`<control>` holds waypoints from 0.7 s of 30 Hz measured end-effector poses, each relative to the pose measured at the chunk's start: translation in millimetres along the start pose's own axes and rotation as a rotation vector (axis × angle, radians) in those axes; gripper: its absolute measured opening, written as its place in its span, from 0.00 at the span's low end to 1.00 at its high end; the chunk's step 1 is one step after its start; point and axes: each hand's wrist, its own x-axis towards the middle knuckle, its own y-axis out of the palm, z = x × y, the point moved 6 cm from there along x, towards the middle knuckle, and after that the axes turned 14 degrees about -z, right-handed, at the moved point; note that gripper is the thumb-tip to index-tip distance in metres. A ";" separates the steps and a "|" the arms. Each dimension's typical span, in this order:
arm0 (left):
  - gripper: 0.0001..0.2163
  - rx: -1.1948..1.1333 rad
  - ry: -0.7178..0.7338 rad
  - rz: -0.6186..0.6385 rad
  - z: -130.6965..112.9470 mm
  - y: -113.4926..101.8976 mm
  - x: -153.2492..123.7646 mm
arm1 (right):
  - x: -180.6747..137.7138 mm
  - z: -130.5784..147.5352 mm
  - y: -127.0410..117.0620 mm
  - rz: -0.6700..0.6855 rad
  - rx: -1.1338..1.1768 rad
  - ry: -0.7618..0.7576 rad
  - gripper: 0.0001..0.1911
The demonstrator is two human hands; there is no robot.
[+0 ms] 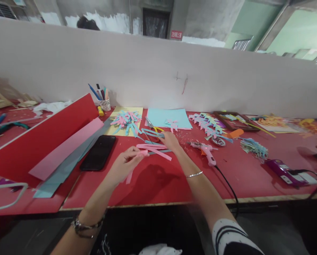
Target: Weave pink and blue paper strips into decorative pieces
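My left hand (129,161) is closed on a pink paper strip (142,152), whose loose end hangs below the fingers. My right hand (169,141), reaching further forward, pinches the end of light blue paper strips (153,133). Loose pink strips (158,150) lie between the hands on the red table. Just beyond my right hand are scissors (149,123) with yellow handles, partly covered by the hand and strips. A second, reddish handle beneath the blue strips is too hidden to name.
A pink glue gun (207,152) with a black cord lies right of my right arm. To the left are a black phone (98,152) and a leaning red board (49,138). Folded paper garlands (208,124), blue sheets (171,117) and a pen cup (104,103) stand along the white partition (137,71).
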 end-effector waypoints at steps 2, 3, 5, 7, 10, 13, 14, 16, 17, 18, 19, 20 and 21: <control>0.14 0.011 0.019 -0.032 -5.2 -3.9 6.6 | 1.6 -0.9 -4.1 -0.027 0.022 -0.009 0.09; 0.14 0.003 0.024 -0.040 -7.8 -5.3 9.9 | 2.3 -1.4 -6.2 -0.039 0.033 -0.012 0.11; 0.13 -0.022 0.016 -0.037 -10.9 -6.5 16.5 | 3.1 -2.8 -10.6 -0.059 0.052 -0.016 0.13; 0.13 -0.030 -0.024 -0.031 -9.0 -6.3 23.3 | 3.0 -3.9 -15.5 -0.075 0.068 -0.020 0.15; 0.12 -0.044 -0.086 -0.037 1.2 -4.2 34.0 | 0.6 -3.3 -24.8 -0.103 0.090 -0.033 0.15; 0.13 -0.183 -0.159 -0.072 15.8 0.2 45.2 | -4.2 1.0 -34.9 -0.127 0.167 -0.055 0.15; 0.14 -0.241 -0.186 -0.094 20.9 1.7 48.9 | -6.0 2.7 -38.2 -0.138 0.205 -0.062 0.15; 0.14 -0.315 -0.223 -0.131 30.0 4.9 55.4 | -9.6 5.9 -44.8 -0.171 0.288 -0.085 0.15; 0.13 -0.326 -0.226 -0.138 33.4 6.9 58.1 | -11.4 7.2 -48.1 -0.195 0.325 -0.102 0.15; 0.13 -0.325 -0.222 -0.139 36.1 8.8 60.3 | -13.2 8.3 -51.5 -0.222 0.359 -0.123 0.14; 0.14 -0.314 -0.212 -0.135 38.4 10.6 62.1 | -15.1 8.9 -54.5 -0.248 0.390 -0.142 0.15; 0.14 -0.301 -0.203 -0.131 40.5 12.1 63.3 | -17.2 9.0 -57.0 -0.270 0.415 -0.157 0.15; 0.14 -0.283 -0.191 -0.128 42.2 13.0 64.1 | -19.4 8.6 -58.9 -0.288 0.436 -0.164 0.15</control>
